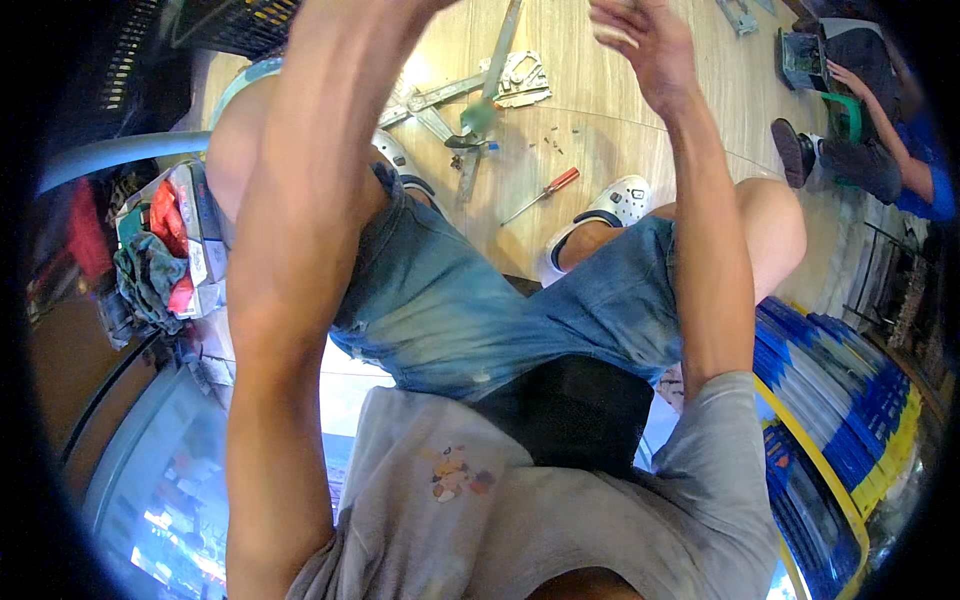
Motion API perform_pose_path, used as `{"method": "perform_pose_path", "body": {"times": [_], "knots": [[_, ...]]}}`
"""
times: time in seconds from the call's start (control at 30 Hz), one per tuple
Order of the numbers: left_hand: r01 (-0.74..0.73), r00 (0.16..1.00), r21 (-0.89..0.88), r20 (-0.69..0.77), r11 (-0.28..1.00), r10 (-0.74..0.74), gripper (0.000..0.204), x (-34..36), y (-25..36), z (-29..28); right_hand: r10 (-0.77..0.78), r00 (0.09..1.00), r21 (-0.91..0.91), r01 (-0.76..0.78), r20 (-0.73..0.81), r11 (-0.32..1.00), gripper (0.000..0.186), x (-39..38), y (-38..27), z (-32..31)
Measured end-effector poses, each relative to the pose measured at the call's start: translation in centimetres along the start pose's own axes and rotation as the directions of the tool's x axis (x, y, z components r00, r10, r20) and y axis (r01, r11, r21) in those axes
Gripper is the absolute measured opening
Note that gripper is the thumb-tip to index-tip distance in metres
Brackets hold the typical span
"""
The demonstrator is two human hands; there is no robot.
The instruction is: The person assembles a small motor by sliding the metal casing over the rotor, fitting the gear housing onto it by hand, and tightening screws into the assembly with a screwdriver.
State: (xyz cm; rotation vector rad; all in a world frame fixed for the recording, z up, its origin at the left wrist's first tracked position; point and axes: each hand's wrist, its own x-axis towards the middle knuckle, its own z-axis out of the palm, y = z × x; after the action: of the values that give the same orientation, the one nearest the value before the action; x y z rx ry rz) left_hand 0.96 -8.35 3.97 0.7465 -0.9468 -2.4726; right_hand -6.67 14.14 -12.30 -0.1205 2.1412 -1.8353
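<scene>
My right hand (645,45) is raised at the top edge, its fingers loosely stretched to the left, a little blurred and partly cut off. Nothing shows in it. My left forearm (300,200) runs up past the top edge, so the left hand is out of the picture. On the floor between my feet lies a metal linkage (435,105) of crossed arms, with a slotted plate (525,80) and a dark, greenish part (478,117) on it. A screwdriver (545,193) with a red handle rests nearer me. Several small dark bits (552,138) are scattered beside it.
At the right, another person's hand (848,80) touches a dark box (803,58). Blue and yellow flat goods (840,400) are stacked at lower right. To my left are a carton (203,235) with cloths and a pale blue curved tube (130,158). Dark crates (235,30) stand far left.
</scene>
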Motion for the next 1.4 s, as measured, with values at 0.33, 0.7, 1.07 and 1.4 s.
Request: {"method": "perform_pose_path", "body": {"times": [0.33, 0.7, 1.07, 1.4], "knots": [[0.026, 0.999, -0.223, -0.016, 0.975, -0.031, 0.032, 1.4, 2.7, -3.4, 0.45, 0.848, -0.672, -0.507, -0.279, 0.54, 0.03, -6.5, 22.3, 0.2], [0.003, 0.998, -0.267, -0.06, 0.964, -0.02, 0.031, 1.0, 2.1, -2.9, 0.436, 0.9, -0.914, -0.192, -0.019, 0.357, 0.03, -6.7, 22.5, 1.3], [0.179, 0.981, -0.242, -0.025, 0.954, -0.191, 0.039, 0.4, -0.7, -1.2, 0.421, 0.9, -0.925, -0.249, -0.112, 0.286, 0.022, -7.2, 20.2, 1.6], [0.236, 0.97, -0.248, 0.008, 0.94, -0.241, 0.044, 0.3, -2.4, -0.9, 0.263, 0.932, -0.859, -0.338, -0.249, 0.385, 0.028, -0.9, 13.7, -3.6]]}}
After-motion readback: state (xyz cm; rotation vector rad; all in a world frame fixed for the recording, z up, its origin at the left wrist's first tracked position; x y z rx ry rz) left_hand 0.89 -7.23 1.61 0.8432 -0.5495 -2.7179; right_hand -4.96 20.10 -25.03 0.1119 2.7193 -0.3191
